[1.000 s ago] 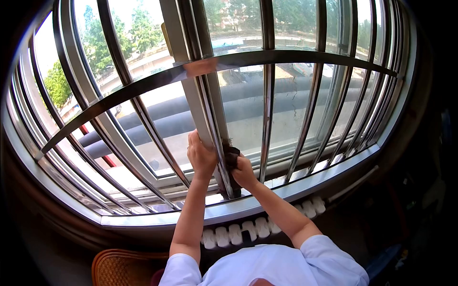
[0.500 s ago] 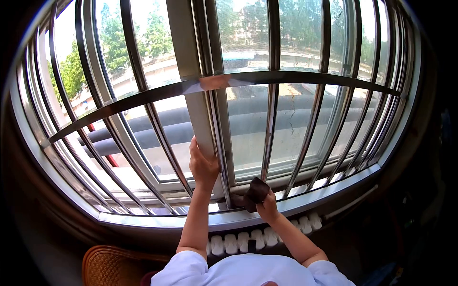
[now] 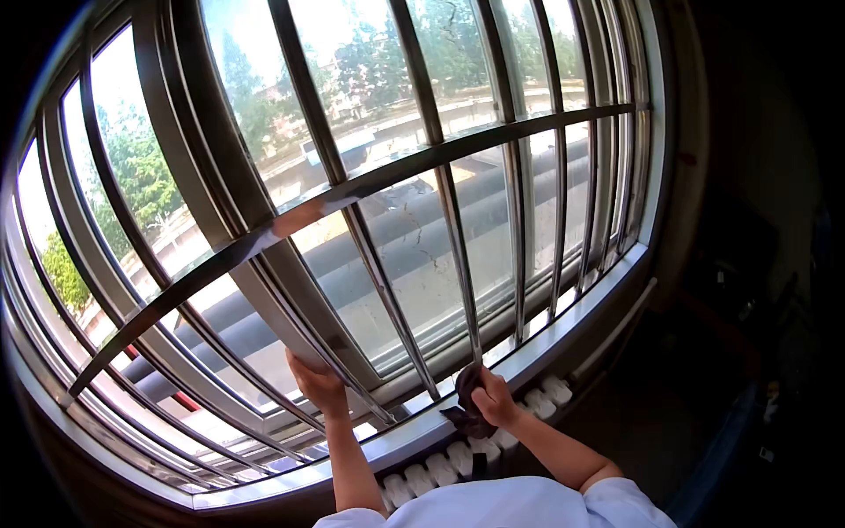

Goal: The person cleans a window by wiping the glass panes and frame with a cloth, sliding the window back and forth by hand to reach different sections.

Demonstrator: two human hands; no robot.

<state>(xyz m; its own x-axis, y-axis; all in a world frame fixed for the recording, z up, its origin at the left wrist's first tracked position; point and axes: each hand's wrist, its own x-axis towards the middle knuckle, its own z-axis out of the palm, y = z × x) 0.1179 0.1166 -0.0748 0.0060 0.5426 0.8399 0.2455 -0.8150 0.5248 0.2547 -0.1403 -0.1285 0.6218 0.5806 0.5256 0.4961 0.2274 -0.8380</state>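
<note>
My right hand [image 3: 496, 401] is closed on a crumpled dark brown cloth [image 3: 468, 417]. The cloth is at the lower end of a shiny metal window bar [image 3: 460, 264], just over the sill, and part of it hangs over the sill's inner edge. My left hand [image 3: 319, 385] reaches between two bars and grips the pale upright window frame [image 3: 280, 319] behind them, low down. Some of its fingers are hidden by the frame and a bar.
A flat metal crossbar [image 3: 396, 175] runs across the upright bars. Below the light sill [image 3: 387, 447] stands a white radiator [image 3: 440, 468], with a thin pale pipe [image 3: 616, 330] to the right. Glass, large grey pipes and trees lie beyond the bars.
The view has turned right and tilted. My right hand has brought the cloth rightward to a bar's foot. My left hand is still at the window frame, now lower on it.
</note>
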